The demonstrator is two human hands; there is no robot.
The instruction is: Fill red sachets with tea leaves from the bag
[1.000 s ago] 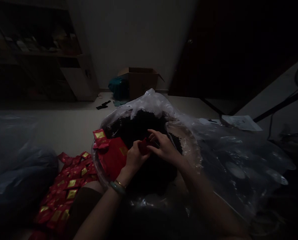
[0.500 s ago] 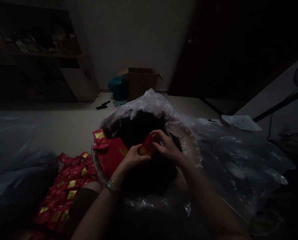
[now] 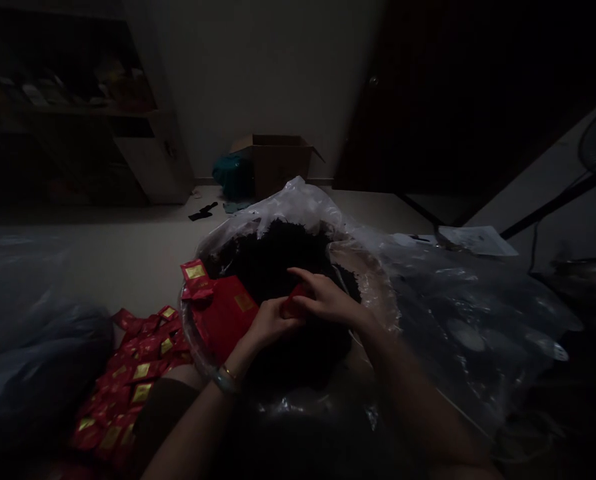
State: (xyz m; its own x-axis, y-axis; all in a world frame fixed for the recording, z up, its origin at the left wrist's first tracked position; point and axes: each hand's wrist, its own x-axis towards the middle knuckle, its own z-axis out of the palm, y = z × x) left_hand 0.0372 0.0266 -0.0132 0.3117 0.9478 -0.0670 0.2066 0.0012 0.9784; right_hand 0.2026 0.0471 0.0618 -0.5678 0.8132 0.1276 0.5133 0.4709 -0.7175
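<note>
Head view looks down on my two hands working over a heap of dark, crumbly leaf [image 3: 283, 250], which looks like loose tea, though the dim light keeps me from being sure. My left hand [image 3: 273, 323] is closed around the lower part of a small red sachet [image 3: 298, 300], and my right hand [image 3: 328, 299] comes over it from the other side. The right fingers [image 3: 323, 293] curve down onto the sachet, with the index finger reaching out past it, so the two hands pinch it between them and hide most of it. It sits directly above the heap, probably so that any leaf that slips would drop back in. The heap lies in a clear plastic bag [image 3: 298, 207], its mouth spread wide and folded back, which seems to keep the leaf open to both hands. A round, clear basin rim [image 3: 365, 270] shows under the plastic on the far right of the heap. A larger red packet [image 3: 223, 313] with a gold label lies just beside my left wrist, and a spill of red sachets with gold labels [image 3: 138, 373] sits lower left, within easy reach of that hand. A bangle [image 3: 223, 380] circles my left wrist. Farther off, against the wall, stand an open cardboard box [image 3: 278, 163] and a teal bundle [image 3: 231, 177].
</note>
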